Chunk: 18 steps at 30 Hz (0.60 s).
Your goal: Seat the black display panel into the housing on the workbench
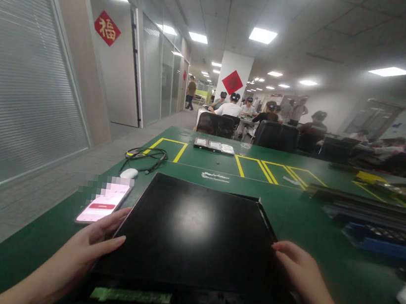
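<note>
A large flat black panel lies on the green table right in front of me. My left hand rests against the panel's left edge, fingers stretched along it. My right hand lies at the panel's right edge, fingers curled onto the side. Both hands touch the panel at its sides. A green strip shows along the panel's near edge.
A phone with a lit screen lies left of the panel, a white mouse and black cables beyond it. Small trays sit farther back among yellow floor-tape lines. Dark stacked trays lie right. Several people sit at tables behind.
</note>
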Each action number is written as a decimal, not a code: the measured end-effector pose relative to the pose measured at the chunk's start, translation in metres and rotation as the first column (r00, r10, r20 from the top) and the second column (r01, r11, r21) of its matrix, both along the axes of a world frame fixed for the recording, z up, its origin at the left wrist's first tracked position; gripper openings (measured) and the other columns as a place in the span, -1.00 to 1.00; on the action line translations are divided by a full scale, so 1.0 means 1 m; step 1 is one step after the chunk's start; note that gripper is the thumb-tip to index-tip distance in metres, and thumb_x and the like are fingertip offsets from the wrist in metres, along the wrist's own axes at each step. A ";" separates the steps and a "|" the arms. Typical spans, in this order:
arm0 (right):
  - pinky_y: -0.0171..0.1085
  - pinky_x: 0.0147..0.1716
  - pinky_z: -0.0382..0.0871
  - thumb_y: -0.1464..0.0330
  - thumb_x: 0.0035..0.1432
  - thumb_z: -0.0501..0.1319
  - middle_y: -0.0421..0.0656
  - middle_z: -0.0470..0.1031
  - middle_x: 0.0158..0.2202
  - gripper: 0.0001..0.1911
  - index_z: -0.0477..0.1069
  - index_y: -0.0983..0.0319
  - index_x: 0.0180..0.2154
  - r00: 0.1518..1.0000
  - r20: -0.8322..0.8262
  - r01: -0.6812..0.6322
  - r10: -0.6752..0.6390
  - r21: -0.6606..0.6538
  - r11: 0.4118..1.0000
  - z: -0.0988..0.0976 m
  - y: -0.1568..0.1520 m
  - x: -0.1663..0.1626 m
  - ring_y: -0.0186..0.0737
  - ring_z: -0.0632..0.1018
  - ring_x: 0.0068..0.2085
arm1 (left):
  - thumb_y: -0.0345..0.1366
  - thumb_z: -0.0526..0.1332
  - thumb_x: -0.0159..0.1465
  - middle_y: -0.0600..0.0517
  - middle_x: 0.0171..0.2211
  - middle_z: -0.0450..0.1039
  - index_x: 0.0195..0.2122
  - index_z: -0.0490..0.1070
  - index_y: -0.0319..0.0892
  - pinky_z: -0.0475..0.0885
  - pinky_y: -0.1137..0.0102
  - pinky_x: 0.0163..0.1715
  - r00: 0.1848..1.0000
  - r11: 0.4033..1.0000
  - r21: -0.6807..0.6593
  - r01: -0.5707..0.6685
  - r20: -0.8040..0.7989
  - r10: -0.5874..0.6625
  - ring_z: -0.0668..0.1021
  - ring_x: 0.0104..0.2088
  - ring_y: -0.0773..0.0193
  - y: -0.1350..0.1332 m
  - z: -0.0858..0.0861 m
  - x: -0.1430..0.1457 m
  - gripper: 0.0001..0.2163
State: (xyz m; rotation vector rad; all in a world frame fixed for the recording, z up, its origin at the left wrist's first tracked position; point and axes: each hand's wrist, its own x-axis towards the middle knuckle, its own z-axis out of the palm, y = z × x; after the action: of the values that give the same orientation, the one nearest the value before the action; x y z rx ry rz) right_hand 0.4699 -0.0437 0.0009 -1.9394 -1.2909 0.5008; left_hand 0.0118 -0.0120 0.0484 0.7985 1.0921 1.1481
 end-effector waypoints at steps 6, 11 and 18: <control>-0.17 -0.25 0.43 0.18 -0.06 0.20 -0.19 0.67 -0.33 -0.75 0.61 0.09 -0.39 1.000 0.022 -0.002 0.003 -0.007 1.000 0.000 0.001 0.000 -0.03 0.62 -0.25 | -0.28 0.50 0.01 -0.07 0.16 0.51 0.27 0.31 -0.03 0.59 0.32 -0.08 0.999 0.998 0.056 0.034 0.029 -0.036 0.52 0.14 -0.11 0.001 -0.006 -0.003 -0.23; -0.16 -0.26 0.44 0.16 -0.03 0.20 -0.19 0.67 -0.34 -0.75 0.60 0.10 -0.37 1.000 -0.027 -0.001 0.000 -0.024 1.000 0.001 0.000 0.000 -0.04 0.63 -0.26 | -0.27 0.50 0.03 -0.05 0.20 0.46 0.29 0.29 0.01 0.62 0.30 -0.15 0.998 0.997 0.052 0.048 0.025 -0.049 0.52 0.13 -0.14 0.000 -0.007 -0.005 -0.23; -0.19 -0.40 0.47 0.14 -0.02 0.23 -0.06 0.67 -0.15 -0.59 0.53 0.17 -0.14 0.960 -0.255 0.117 -0.115 -0.008 0.993 0.001 0.001 0.006 -0.05 0.65 -0.32 | -0.26 0.53 -0.04 -0.02 0.23 0.43 0.33 0.22 0.08 0.55 0.15 0.02 0.998 0.997 0.060 0.057 0.011 -0.057 0.44 0.19 -0.22 0.002 -0.012 -0.010 -0.11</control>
State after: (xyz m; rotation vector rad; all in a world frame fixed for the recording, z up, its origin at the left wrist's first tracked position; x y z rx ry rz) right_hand 0.4760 -0.0430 0.0017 -1.8613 -1.0082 0.6618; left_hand 0.0015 -0.0098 0.0364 0.8627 1.0220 1.1408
